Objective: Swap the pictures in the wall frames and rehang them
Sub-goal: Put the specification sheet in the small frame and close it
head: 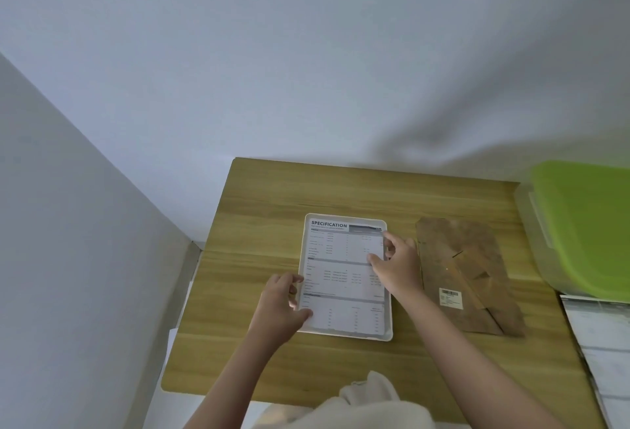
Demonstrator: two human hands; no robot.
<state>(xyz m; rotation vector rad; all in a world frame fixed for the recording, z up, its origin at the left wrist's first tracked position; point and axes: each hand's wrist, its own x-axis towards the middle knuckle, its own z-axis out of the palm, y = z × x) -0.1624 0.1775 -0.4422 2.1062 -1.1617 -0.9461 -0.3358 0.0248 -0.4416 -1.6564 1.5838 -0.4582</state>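
Note:
A white picture frame lies flat in the middle of the wooden table. A printed sheet headed SPECIFICATION rests inside it. My left hand grips the frame's left edge, with the thumb on the sheet. My right hand rests its fingertips on the sheet's right edge near the top. A brown backing board with a barcode sticker lies on the table just right of the frame.
A clear storage box with a green lid stands at the right edge. A grey-white printed picture lies at the near right. White walls close in behind and to the left. Pale cloth sits at the table's near edge.

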